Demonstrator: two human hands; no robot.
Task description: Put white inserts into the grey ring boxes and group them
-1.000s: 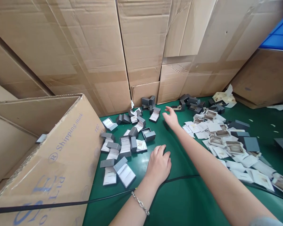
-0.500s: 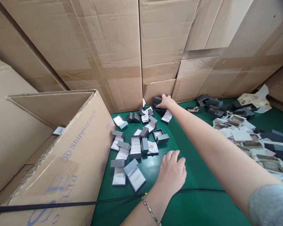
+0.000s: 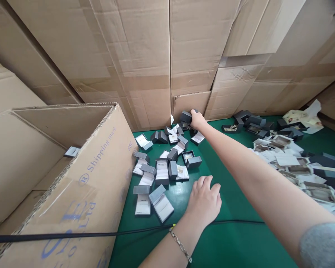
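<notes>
At the far side of the green table [image 3: 229, 242], my right hand [image 3: 198, 121] is closed on a dark grey jewelry box [image 3: 185, 117], its fingers partly hidden behind the box. My left hand [image 3: 204, 199] rests palm down nearer to me, holding nothing, its fingers loosely bent and apart. Left of it lie several small hinged jewelry boxes with raised lids and white linings, among them one tilted box [image 3: 162, 204] and a box with lettering in its lid [image 3: 162, 171]. Another box [image 3: 193, 162] sits just beyond my left fingertips.
A large open carton [image 3: 100, 178] stands at the left, with a small box [image 3: 72, 151] inside. Tall cartons [image 3: 145, 56] wall off the back. White and beige inserts [image 3: 293, 160] and dark boxes [image 3: 254, 121] pile up at the right. A black cable [image 3: 234, 222] crosses the front.
The jewelry box in my right hand has tilted and risen slightly. My left hand stays where it was on the table. The whole view has shifted a little.
</notes>
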